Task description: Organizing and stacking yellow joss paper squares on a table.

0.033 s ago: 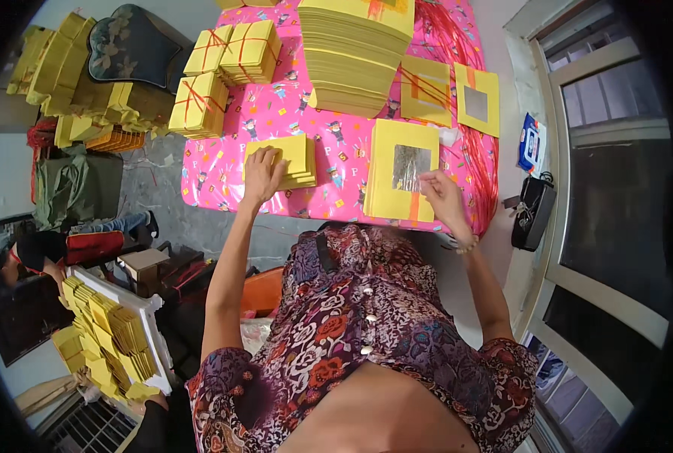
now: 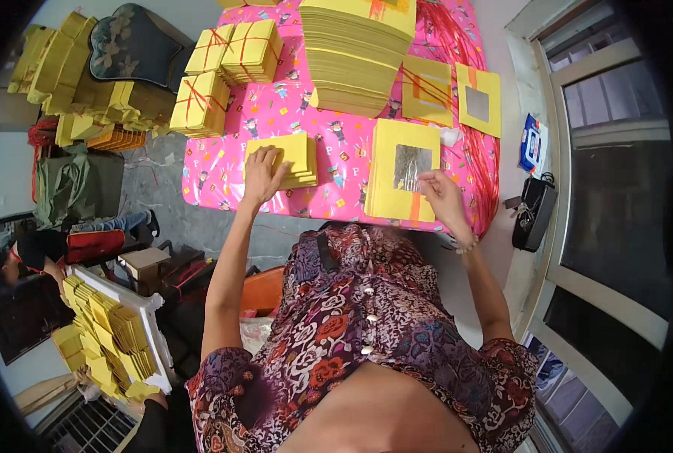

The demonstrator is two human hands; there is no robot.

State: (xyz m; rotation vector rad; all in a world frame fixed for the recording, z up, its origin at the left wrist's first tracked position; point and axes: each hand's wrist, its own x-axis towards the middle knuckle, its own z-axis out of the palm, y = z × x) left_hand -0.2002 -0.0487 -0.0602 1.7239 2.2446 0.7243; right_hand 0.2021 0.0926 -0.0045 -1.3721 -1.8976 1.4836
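Observation:
My left hand (image 2: 263,172) lies with fingers outstretched on a small stack of yellow paper sheets (image 2: 295,155) on the pink table. To the right is a larger yellow paper pile (image 2: 382,158); its top sheet carries a shiny silver square (image 2: 412,162) and an orange strip (image 2: 415,205) below it. At the right edge of that square, my right hand (image 2: 442,195) has its fingertips pinched together. Whatever they hold, perhaps the edge of the square, is too small to make out.
A tall yellow paper stack (image 2: 351,68) stands behind, with red-tied bundles (image 2: 201,102) at its left. Red strings (image 2: 481,166) hang over the table's right side. A wipes pack (image 2: 533,143) and a black case (image 2: 534,215) are further right. Lower left, another person's hand (image 2: 155,400) is beside a tray of yellow pieces.

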